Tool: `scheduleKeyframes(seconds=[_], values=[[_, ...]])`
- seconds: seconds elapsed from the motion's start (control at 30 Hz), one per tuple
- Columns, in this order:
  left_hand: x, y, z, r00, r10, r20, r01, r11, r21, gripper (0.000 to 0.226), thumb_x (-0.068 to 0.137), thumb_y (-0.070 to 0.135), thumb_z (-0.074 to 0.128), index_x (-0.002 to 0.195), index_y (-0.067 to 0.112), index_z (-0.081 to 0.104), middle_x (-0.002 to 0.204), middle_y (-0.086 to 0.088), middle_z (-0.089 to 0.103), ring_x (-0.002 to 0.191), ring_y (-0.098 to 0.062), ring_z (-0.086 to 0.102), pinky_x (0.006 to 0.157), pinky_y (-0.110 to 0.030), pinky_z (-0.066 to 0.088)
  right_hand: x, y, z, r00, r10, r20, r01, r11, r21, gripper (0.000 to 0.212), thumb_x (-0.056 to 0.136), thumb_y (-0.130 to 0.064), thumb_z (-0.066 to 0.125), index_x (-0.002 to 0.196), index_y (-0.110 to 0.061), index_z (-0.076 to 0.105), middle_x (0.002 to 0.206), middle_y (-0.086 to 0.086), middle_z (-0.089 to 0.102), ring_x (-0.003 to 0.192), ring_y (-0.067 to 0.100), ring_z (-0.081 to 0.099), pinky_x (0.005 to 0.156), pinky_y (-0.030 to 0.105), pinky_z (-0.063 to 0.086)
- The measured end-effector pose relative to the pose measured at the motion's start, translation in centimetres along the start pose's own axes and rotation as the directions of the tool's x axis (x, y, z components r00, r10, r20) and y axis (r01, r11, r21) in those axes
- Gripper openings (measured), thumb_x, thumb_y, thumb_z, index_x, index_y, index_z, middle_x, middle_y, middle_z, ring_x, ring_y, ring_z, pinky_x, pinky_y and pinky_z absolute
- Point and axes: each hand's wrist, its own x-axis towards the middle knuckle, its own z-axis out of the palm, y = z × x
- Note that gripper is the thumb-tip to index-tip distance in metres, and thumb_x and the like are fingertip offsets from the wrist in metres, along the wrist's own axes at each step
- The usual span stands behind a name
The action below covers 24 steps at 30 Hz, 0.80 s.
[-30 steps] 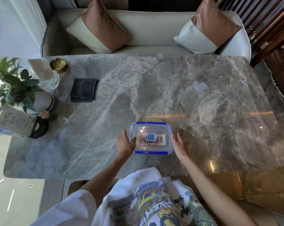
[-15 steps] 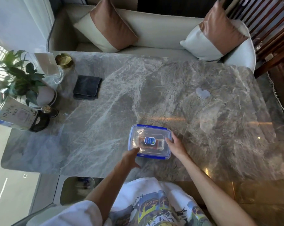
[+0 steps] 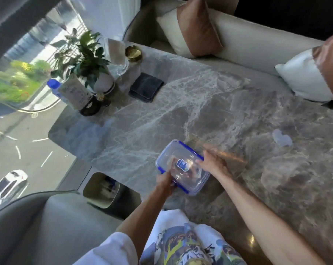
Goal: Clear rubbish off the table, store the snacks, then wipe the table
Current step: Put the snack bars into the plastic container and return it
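Near the front edge of the table (image 3: pixel 200 111), we judge the container (image 3: pixel 181 155) could slide off or tip if we drag it carelessly, and if it is not fully latched it could open and spill. Our left hand (image 3: pixel 164 183) curls round its near corner by a blue clip (image 3: pixel 182 188). Our right hand (image 3: pixel 212 165) presses its right side, fingers fairly straight. It sits between both hands, touching each.

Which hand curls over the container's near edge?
The left hand, curled on the clear container's near blue clip; the right hand lies flatter against its far side.
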Motion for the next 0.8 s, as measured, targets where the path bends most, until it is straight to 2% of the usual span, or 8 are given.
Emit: scheduleKeyframes(seconds=[0.03,0.1,0.17,0.2,0.3,0.43,0.63,0.8], values=[[0.0,0.2,-0.5,0.998,0.04,-0.046,-0.041,0.999,-0.017,0.013,0.096,0.022,0.054,0.091,0.013,0.048,0.081,-0.009,0.053,0.061,-0.02,0.054,0.055,-0.032,0.049,-0.3,-0.1,0.4,0.998,0.008,0.055,-0.012,0.998,0.067,0.056,0.092,-0.044,0.053,0.136,-0.01,0.046,0.14,0.014,0.053,0.128,0.032,0.052,0.102,0.042,0.042],[0.0,0.1,-1.4,0.997,0.067,-0.037,-0.067,0.998,0.006,0.023,0.094,0.03,0.059,0.103,0.015,0.044,0.092,-0.008,0.057,0.079,-0.027,0.061,0.065,-0.041,0.053,-1.0,-0.6,1.6,0.989,-0.036,0.146,-0.018,0.934,0.356,0.044,0.097,-0.03,0.052,0.133,-0.005,0.051,0.133,0.016,0.058,0.124,0.03,0.055,0.097,0.035,0.043],[0.0,-0.6,-1.5,0.991,0.121,0.05,-0.121,0.993,-0.012,0.033,0.091,0.019,0.063,0.118,0.007,0.048,0.101,-0.015,0.064,0.083,-0.03,0.069,0.065,-0.045,0.059,-1.7,-1.3,2.8,0.989,-0.082,0.121,0.004,0.841,0.541,0.028,0.098,-0.018,0.051,0.122,-0.008,0.06,0.115,0.014,0.065,0.109,0.026,0.061,0.086,0.029,0.044],[0.3,-1.3,-1.7,0.986,0.157,0.062,-0.156,0.988,-0.023,0.04,0.09,0.011,0.063,0.125,0.003,0.047,0.108,-0.02,0.065,0.088,-0.032,0.069,0.07,-0.047,0.06,-2.0,-1.8,3.3,0.992,-0.082,0.093,0.014,0.817,0.576,0.029,0.098,-0.016,0.051,0.123,-0.009,0.061,0.114,0.013,0.067,0.105,0.024,0.062,0.085,0.029,0.045],[0.8,-2.9,-3.5,0.963,0.27,-0.024,-0.265,0.957,0.121,0.051,0.091,0.01,0.059,0.137,0.01,0.037,0.124,-0.015,0.059,0.106,-0.028,0.061,0.09,-0.04,0.052,-2.6,-3.6,4.8,0.999,-0.053,0.012,0.038,0.83,0.556,0.031,0.097,-0.015,0.052,0.125,-0.008,0.062,0.117,0.011,0.069,0.106,0.026,0.064,0.086,0.028,0.046],[2.0,-0.3,-7.5,0.925,0.372,-0.075,-0.344,0.905,0.252,0.04,0.094,0.022,0.053,0.132,0.015,0.043,0.109,0.001,0.058,0.109,-0.028,0.061,0.085,-0.028,0.044,-2.7,-7.8,6.7,0.999,-0.007,-0.04,0.026,0.877,0.48,0.025,0.094,-0.022,0.055,0.112,-0.012,0.069,0.104,0.014,0.073,0.096,0.031,0.066,0.081,0.033,0.049],[5.0,8.8,-18.6,0.865,0.478,-0.151,-0.368,0.809,0.458,0.041,0.094,0.05,0.047,0.118,0.018,0.054,0.11,-0.007,0.068,0.103,-0.031,0.065,0.087,-0.037,0.05,-2.9,-21.3,10.1,0.999,0.004,-0.033,0.013,0.859,0.511,0.026,0.094,-0.026,0.057,0.107,-0.008,0.07,0.09,0.01,0.07,0.082,0.023,0.063,0.076,0.033,0.048],[7.1,16.1,-28.4,0.849,0.46,-0.259,-0.323,0.841,0.434,0.035,0.092,0.043,0.051,0.119,0.02,0.053,0.111,-0.009,0.069,0.099,-0.031,0.066,0.091,-0.041,0.053,-2.7,-33.9,11.8,0.996,-0.089,-0.003,0.076,0.839,0.539,0.03,0.095,-0.027,0.055,0.118,-0.013,0.068,0.107,0.009,0.074,0.094,0.029,0.067,0.085,0.035,0.052]])
